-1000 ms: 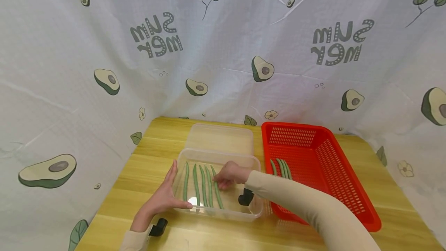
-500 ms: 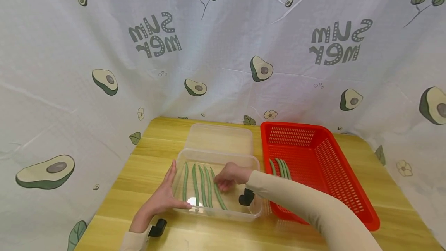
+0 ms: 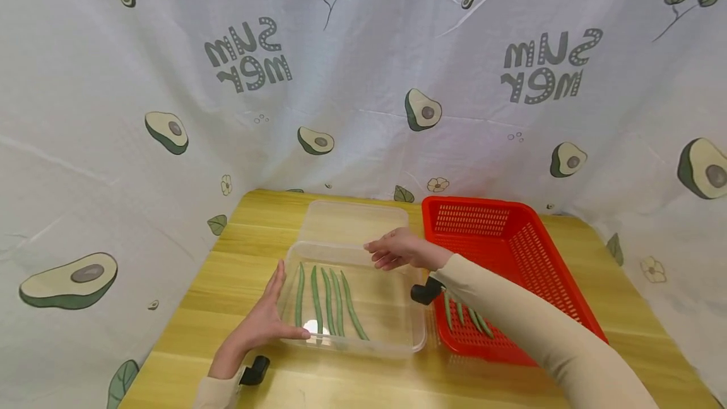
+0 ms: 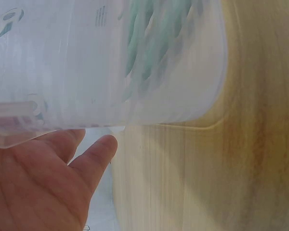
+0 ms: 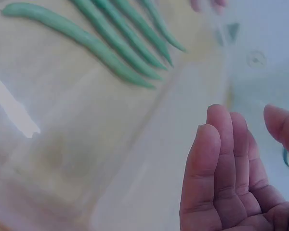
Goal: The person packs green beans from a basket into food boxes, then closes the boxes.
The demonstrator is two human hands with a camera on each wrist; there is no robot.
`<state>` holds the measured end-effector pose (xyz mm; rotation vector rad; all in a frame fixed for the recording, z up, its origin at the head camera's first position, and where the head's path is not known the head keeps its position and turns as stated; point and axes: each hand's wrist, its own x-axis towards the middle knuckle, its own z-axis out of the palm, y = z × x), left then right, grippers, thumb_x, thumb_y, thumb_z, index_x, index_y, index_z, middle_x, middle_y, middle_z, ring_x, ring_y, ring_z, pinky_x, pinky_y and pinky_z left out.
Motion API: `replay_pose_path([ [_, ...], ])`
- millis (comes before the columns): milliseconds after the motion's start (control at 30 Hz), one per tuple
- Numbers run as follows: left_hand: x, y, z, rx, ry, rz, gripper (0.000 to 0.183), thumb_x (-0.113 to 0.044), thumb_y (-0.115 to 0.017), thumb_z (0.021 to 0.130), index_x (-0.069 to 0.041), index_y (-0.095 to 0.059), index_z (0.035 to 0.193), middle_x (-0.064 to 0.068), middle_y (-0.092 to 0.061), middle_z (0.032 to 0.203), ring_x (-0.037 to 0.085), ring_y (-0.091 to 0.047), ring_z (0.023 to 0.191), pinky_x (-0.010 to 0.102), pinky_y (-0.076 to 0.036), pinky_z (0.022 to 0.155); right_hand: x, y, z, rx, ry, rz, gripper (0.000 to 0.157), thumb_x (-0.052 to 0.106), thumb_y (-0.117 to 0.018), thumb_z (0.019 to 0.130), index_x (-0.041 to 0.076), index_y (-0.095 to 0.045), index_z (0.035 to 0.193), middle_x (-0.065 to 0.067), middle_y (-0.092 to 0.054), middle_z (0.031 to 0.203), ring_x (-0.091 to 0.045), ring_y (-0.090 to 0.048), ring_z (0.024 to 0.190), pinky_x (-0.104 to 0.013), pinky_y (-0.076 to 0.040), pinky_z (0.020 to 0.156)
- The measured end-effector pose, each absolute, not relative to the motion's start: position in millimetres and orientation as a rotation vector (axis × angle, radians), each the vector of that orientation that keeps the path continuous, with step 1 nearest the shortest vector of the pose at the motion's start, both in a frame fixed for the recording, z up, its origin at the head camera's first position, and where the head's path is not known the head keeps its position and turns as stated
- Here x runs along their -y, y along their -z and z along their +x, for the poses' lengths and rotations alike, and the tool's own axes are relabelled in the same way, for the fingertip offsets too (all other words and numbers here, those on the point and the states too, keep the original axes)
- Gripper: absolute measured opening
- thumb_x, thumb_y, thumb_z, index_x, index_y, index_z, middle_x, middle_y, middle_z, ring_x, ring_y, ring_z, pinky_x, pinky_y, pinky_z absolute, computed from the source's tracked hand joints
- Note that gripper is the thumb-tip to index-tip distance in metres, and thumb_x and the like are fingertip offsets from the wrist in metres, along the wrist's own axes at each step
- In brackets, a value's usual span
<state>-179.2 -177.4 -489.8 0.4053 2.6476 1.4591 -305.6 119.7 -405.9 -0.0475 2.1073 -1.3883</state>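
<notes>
Several green beans point(image 3: 317, 298) lie side by side in the left part of a clear plastic box point(image 3: 392, 347), running front to back. Against the box's left side rests my left hand point(image 3: 264, 317), fingers straight and spread, with the thumb at the front rim. The left wrist view shows that hand point(image 4: 43, 178) beside the clear wall. My right hand point(image 3: 400, 249) hovers over the box's back right part. It holds nothing; in the right wrist view its fingers point(image 5: 200, 168) are extended and only lightly bent, thumb apart.
A red perforated basket point(image 3: 545, 257) stands right of the box, with several more green beans point(image 3: 474, 319) near its front left, partly covered by the right sleeve point(image 3: 522, 320). Behind the box lies a clear lid point(image 3: 352, 219). A printed curtain point(image 3: 363, 81) hangs behind the wooden table point(image 3: 227, 270).
My right hand has left the rightmost bean in the box and moved up, back and to the right. That bean lies a little further left at its top. The left hand stays put.
</notes>
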Motion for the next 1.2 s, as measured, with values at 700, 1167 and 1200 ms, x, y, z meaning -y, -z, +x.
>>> replay_pose_path([
  [700,178,490,-180,-2.626,-1.487,0.411,0.143,-0.044,-0.089,0.058,-0.017,0.017,0.150,0.019,0.009,0.155,0.043,0.000,0.139,0.064,-0.013,0.104,-284,406,-314,-2.275,1.397,0.208,0.053,0.033,-0.069,0.088,-0.012,-0.062,0.113,-0.012,-0.069,0.087,-0.023,-0.067,0.078,-0.036,-0.055,0.076],
  [1167,177,491,-180,-2.626,-1.479,0.384,0.144,-0.044,-0.090,0.057,-0.018,0.017,0.150,0.018,0.010,0.155,0.043,-0.001,0.139,0.062,-0.012,0.105,-338,437,-290,-2.238,1.340,0.122,0.041,0.025,-0.062,0.093,-0.008,-0.062,0.119,-0.014,-0.069,0.094,-0.023,-0.065,0.077,-0.034,-0.055,0.074],
  [1200,177,491,-180,-2.629,-1.478,0.386,0.144,-0.044,-0.090,0.057,-0.017,0.017,0.150,0.019,0.010,0.155,0.043,-0.001,0.138,0.062,-0.012,0.105,-339,438,-289,-2.229,1.354,0.113,0.041,0.023,-0.061,0.094,-0.008,-0.062,0.120,-0.014,-0.069,0.096,-0.023,-0.065,0.078,-0.034,-0.055,0.075],
])
